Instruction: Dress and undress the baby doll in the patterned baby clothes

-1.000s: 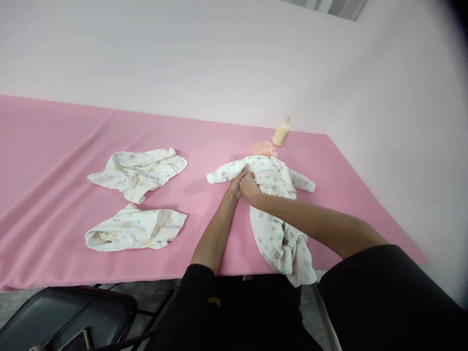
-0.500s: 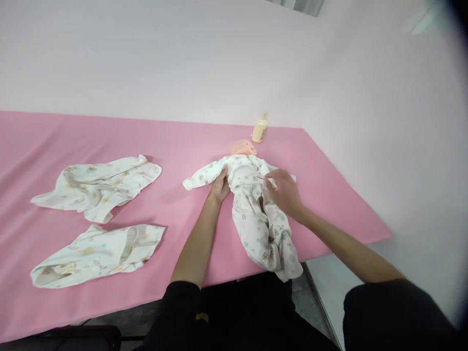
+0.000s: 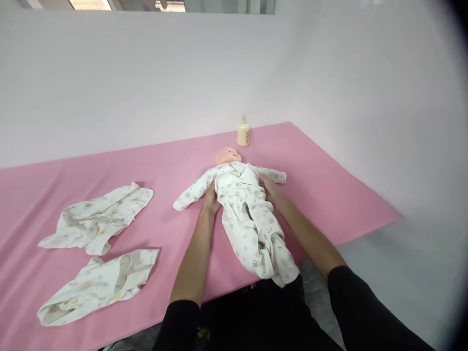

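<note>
A baby doll (image 3: 229, 155) lies on its back, head toward the wall, dressed in a white patterned top (image 3: 234, 174) and matching trousers (image 3: 241, 224). The trouser feet hang at the table's front edge. My left hand (image 3: 211, 199) grips the doll's side under its outstretched arm, fingers partly hidden behind the body. On the opposite side my right hand (image 3: 269, 189) grips the torso below the other arm, its fingertips tucked out of sight against the clothing.
A pump bottle (image 3: 243, 132) of pale yellow liquid stands behind the doll's head. To the left on the pink table cover (image 3: 175, 170) lie a patterned baby shirt (image 3: 98, 217) and a second folded baby garment (image 3: 98, 285). White walls border the back and right.
My right hand has come down from above the doll's front to its side and closed there. My left hand stays at the other side. The view has shifted.
</note>
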{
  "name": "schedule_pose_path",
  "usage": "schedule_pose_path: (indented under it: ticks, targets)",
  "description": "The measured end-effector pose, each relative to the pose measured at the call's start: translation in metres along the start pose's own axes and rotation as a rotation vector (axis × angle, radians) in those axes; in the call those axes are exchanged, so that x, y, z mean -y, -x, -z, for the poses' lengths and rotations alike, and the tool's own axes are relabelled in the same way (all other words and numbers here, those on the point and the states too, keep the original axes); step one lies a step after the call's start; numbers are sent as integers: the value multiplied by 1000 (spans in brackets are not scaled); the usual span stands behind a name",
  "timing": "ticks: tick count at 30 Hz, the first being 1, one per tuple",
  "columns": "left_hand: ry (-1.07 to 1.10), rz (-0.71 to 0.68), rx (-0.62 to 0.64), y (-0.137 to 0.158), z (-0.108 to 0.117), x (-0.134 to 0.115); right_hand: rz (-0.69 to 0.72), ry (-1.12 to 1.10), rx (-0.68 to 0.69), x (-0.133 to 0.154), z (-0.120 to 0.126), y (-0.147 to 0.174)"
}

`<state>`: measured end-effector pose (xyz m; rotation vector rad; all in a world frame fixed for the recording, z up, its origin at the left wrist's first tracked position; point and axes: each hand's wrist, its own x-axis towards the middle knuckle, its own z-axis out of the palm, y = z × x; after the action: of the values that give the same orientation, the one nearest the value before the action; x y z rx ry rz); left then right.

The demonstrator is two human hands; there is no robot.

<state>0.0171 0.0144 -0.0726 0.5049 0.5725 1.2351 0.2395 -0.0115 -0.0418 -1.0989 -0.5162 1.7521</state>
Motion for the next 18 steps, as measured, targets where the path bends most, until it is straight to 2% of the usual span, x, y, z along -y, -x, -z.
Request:
schedule_pose_path:
  ticks: [3, 7, 11, 15, 18]
  targets:
    - [-17, -8, -29, 2, -2, 0, -8, -56, 112, -6, -4, -3]
    - [-21, -24, -39, 2, -2, -1, -21, -92, 153, -9, -3, -2]
    - [37, -68, -49, 2, 2, -3, -4, -99, 250, -7, -9, 10]
    - [80, -73, -5, 4, 7, -5, 56, -82, 270, -8, -13, 19]
    - [83, -66, -30, 5, 9, -6, 57, -114, 308, -11, -13, 18]
